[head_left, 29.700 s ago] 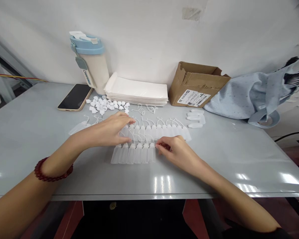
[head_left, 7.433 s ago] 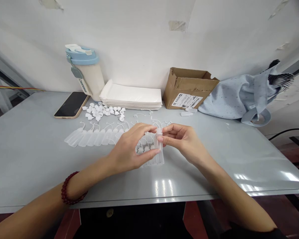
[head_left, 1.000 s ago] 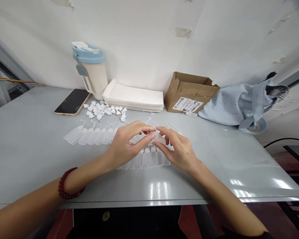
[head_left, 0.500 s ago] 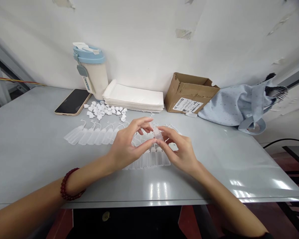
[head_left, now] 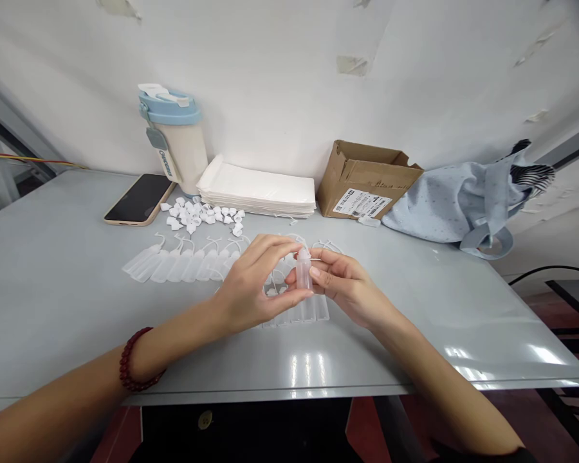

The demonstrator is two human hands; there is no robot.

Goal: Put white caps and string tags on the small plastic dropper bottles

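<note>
Upright between my hands is a small translucent plastic bottle [head_left: 303, 275] with a white top and a thin cord at its neck. My left hand [head_left: 251, 280] spans it, forefinger at the top and thumb against the base. From the other side, my right hand [head_left: 352, 286] grips the bottle's body between thumb and fingers. Behind and below lie more flat translucent sleeves [head_left: 296, 314] in a row, partly hidden by my hands. Farther left, several similar sleeves with looped cords [head_left: 174, 263] lie side by side on the grey table [head_left: 415, 334].
A pile of small white caps [head_left: 193, 215] lies near a phone [head_left: 139, 199] and a blue-lidded tumbler [head_left: 186, 145]. Along the wall stand stacked white envelopes [head_left: 258, 186], a cardboard box [head_left: 367, 180] and a light-blue cloth bag [head_left: 439, 202]. One clear piece [head_left: 369, 221] lies before the box.
The bottle has turned from tilted to upright and sits slightly lower. My left thumb has moved down to its base, and my right fingers have shifted around its body.
</note>
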